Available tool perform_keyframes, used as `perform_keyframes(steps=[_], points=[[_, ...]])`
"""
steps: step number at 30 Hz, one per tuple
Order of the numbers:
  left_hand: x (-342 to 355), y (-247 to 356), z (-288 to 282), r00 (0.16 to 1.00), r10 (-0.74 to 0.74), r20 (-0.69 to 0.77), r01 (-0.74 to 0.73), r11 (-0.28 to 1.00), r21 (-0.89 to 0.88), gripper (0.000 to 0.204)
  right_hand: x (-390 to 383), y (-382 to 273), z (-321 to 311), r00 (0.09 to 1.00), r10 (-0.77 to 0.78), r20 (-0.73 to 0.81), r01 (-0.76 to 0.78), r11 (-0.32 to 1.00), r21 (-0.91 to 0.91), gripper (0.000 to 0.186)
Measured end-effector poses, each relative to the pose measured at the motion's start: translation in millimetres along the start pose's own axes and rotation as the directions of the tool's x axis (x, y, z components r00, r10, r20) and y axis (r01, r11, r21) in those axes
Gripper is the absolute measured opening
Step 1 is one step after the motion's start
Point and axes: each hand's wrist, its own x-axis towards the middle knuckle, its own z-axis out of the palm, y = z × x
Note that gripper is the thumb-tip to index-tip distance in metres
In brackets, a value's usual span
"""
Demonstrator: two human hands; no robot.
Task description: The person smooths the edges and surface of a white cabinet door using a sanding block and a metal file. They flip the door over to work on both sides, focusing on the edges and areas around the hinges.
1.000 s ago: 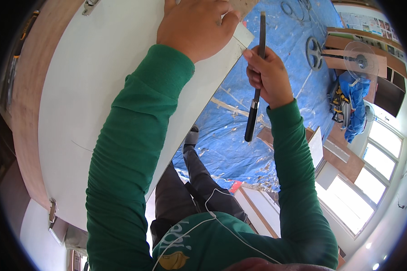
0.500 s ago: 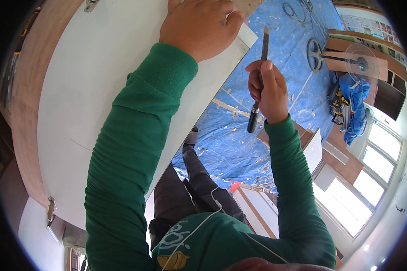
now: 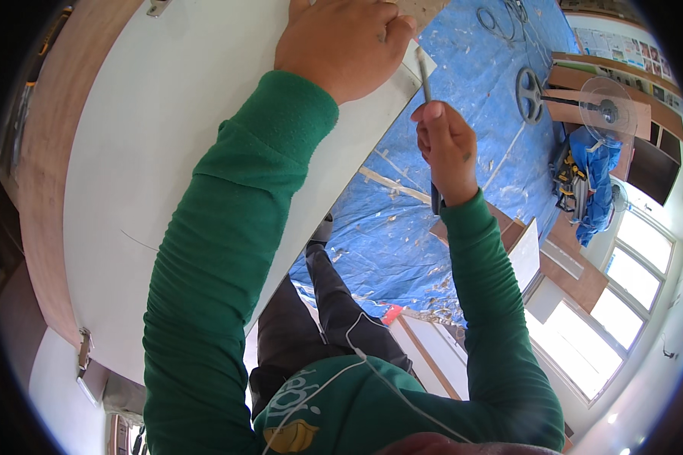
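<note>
1. Swung leftward since the earlier frame, the blade of the black-handled file-like tool [image 3: 425,80] now overlaps a corner of the white cabinet panel [image 3: 190,114] at upper centre; contact cannot be told.
2. Right hand [image 3: 448,148], right of centre, is closed around the tool.
3. Left hand [image 3: 347,49], upper centre, rests on the panel; with fingertips out of view, whether it grips cannot be told.
4. Step in hand, seemingly: lining the blade up with that corner, which calls for a braced panel and steady angle.
5. Farther out: metal hinge [image 3: 157,8], upper left; blue tarp [image 3: 493,76], right of the panel; pedestal fan [image 3: 565,100], upper right.
</note>
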Motion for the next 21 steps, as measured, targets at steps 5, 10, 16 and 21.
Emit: perform_keyframes(steps=[5,10,16,21], points=[[1.1,0.5,2.3,1.0,0.001,0.007,-0.001,1.0,-0.001,0.029,2.3,5.3,0.8,0.998,0.059,0.028,-0.06,0.997,0.05,0.041],[1.2,-0.4,0.4,1.0,-0.003,0.013,0.003,1.0,0.0,0.029,3.5,-2.9,-5.0,0.988,0.114,0.102,-0.142,0.932,0.332,0.033],[2.5,1.9,0.3,1.0,-0.007,0.018,0.007,1.0,-0.011,0.029,21.2,-19.6,7.3,0.985,0.164,-0.047,-0.127,0.889,0.441,0.019],[0.7,-0.6,1.6,1.0,-0.02,0.013,0.02,1.0,0.003,0.03,22.5,-44.2,17.0,0.953,0.273,-0.135,-0.198,0.893,0.403,0.012]])
